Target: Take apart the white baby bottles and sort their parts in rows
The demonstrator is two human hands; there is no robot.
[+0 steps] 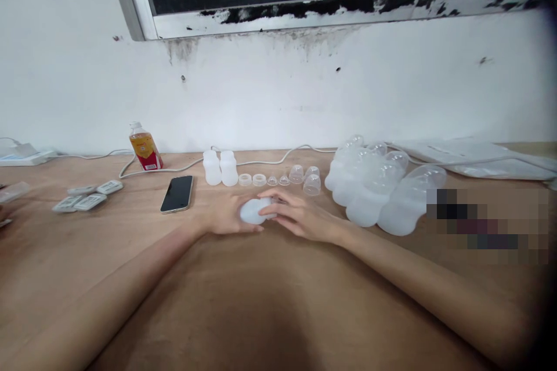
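Observation:
Near the middle of the table, a translucent white bottle (252, 211) lies on its side between my hands. My left hand (226, 213) is wrapped round its left end. The fingers of my right hand (300, 215) are at its right end, around a small clear part that is mostly hidden. Just behind stand two white bottles (220, 168), two white rings (252, 179), two small clear nipples (278, 181) and several clear domed caps (304, 177). A cluster of capped translucent bottles (374, 191) lies to the right.
A phone (177, 193) and a drink bottle (145, 148) are on the left, with several small white-framed items (89, 196) beyond. A white cable (278, 160) runs along the back. White plastic bags (474, 157) lie at the back right. A blurred patch covers the far right.

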